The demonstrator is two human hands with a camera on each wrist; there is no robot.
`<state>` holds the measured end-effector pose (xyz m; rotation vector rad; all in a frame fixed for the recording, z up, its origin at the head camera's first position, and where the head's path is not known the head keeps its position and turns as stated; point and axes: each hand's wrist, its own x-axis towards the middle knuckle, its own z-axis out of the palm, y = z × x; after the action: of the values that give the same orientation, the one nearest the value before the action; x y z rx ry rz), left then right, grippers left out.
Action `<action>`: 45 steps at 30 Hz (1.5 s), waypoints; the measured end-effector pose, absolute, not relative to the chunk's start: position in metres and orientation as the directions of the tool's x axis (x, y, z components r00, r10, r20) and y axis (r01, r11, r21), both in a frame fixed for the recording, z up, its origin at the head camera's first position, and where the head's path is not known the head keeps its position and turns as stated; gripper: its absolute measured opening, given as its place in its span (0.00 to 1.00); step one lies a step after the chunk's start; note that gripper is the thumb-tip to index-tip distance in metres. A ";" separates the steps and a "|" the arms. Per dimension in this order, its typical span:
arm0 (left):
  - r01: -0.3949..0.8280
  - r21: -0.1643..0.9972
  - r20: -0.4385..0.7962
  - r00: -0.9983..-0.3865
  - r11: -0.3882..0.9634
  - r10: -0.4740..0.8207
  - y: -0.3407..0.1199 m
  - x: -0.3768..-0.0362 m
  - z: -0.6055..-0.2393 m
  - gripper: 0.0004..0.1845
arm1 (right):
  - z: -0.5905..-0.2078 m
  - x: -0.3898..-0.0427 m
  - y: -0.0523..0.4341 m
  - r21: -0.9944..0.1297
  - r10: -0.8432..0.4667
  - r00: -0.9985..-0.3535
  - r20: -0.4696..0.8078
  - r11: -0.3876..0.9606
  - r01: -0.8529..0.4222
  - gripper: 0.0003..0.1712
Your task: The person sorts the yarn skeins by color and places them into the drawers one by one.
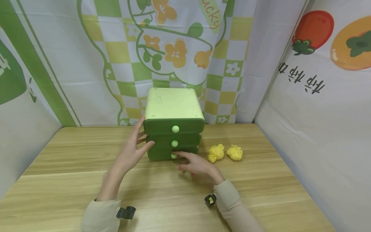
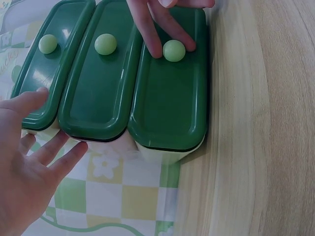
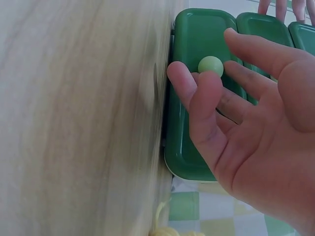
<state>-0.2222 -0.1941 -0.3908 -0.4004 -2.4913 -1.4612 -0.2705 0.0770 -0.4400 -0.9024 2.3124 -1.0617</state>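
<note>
A small drawer cabinet (image 1: 174, 103) with a pale green top and three dark green drawers stands on the table. Each drawer has a round light green knob. At the cabinet's left side is my left hand (image 1: 130, 153), its fingers spread and fairly straight along the side, the thumb in front of the drawer fronts. My right hand (image 1: 197, 163) is at the bottom drawer (image 2: 170, 108). Two of its fingers straddle the bottom knob (image 2: 174, 50), one on either side, pinching it. All drawers look closed. A small red spot shows just under the right hand.
Two yellow yarn balls, one nearer (image 1: 216, 153) and one farther right (image 1: 234, 152), lie on the wooden table (image 1: 162, 199) right of the cabinet. Printed cloth curtains (image 1: 179, 42) rise behind the table and at both sides. Each sleeve cuff has a black strap-like piece beside it.
</note>
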 end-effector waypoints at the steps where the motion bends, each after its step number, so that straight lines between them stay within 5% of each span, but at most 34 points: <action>1: 0.346 0.813 0.328 -0.937 0.468 0.122 -0.194 -0.222 -0.391 0.48 | -0.440 -0.271 0.078 -0.787 -0.713 -0.691 -0.116 0.491 -0.374 0.34; 22: 0.490 0.638 0.592 -0.806 0.594 0.029 -0.186 -0.230 -0.404 0.47 | -0.439 -0.273 0.081 -0.787 -0.734 -0.664 -0.141 0.491 -0.375 0.33; 45: 0.496 0.553 0.655 -0.756 0.669 0.018 -0.182 -0.232 -0.407 0.46 | -0.431 -0.272 0.090 -0.844 -0.794 -0.562 -0.233 0.452 -0.288 0.32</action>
<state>-0.2319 -0.1815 -0.4069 -0.3944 -2.2578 -0.9954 -0.2718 0.0901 -0.4309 -0.9004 2.0775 -1.0415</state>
